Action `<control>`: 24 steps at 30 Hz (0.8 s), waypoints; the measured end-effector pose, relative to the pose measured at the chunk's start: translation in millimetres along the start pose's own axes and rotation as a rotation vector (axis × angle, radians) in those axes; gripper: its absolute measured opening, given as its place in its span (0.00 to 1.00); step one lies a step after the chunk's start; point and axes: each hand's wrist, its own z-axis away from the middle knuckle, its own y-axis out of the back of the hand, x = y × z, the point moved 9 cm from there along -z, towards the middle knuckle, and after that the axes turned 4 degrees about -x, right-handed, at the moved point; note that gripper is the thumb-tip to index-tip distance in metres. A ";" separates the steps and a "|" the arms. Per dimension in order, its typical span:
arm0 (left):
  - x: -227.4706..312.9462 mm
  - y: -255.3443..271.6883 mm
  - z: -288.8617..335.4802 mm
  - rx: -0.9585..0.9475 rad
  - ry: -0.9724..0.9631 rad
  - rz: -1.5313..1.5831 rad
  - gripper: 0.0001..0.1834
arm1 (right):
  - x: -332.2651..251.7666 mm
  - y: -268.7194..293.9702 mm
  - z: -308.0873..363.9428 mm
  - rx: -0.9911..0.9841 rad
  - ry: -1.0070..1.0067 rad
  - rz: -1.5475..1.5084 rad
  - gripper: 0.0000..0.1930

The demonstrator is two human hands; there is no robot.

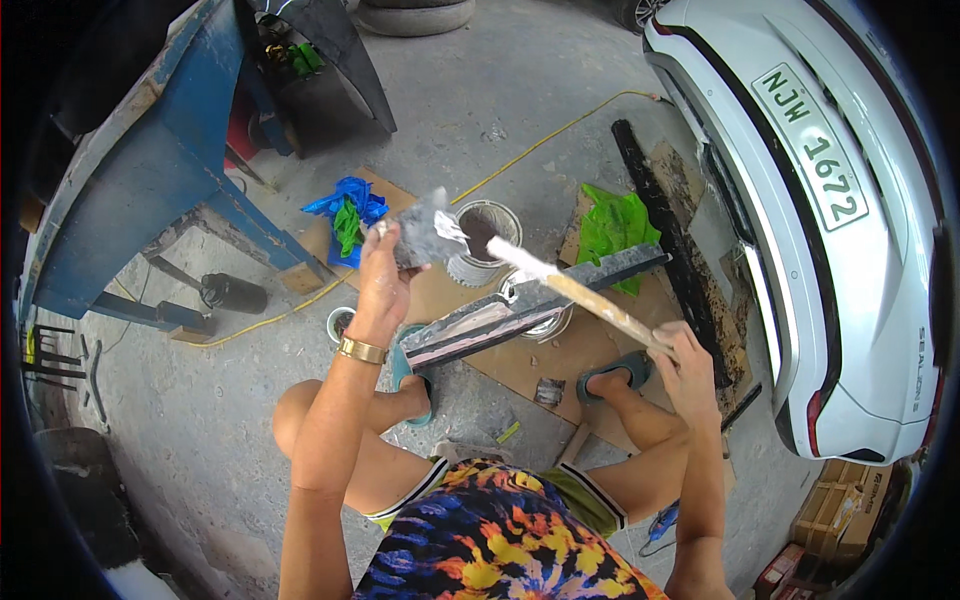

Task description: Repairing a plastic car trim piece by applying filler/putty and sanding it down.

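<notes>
My left hand (385, 275) is closed on a thin grey plate (416, 232), blurred at its edge, with a dab of white paste (449, 228) on its right side. Gripped by its lower end in my right hand (688, 368) is a flat wooden stick (603, 311); thick white paste coats its far end. Between the plate and the stick's coated end stands an open bucket (487, 215), brownish-grey inside. Below the stick, a long grey and black trim piece (470, 335) with a pinkish strip lies across a metal can (548, 325) in front of me.
Flattened cardboard (500, 375) covers part of the floor. Blue plastic (362, 198), green plastic (612, 222) and a small cup (340, 323) lie around. A black bar (672, 240) lies beside the white car (800, 200). A yellow hose (535, 147) crosses the floor; a blue panel (150, 190) stands left.
</notes>
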 end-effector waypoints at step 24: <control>-132.1 -12.1 -89.5 -1.125 -0.369 -1.918 0.09 | 72.4 -305.6 -292.4 -0.680 0.152 0.773 0.11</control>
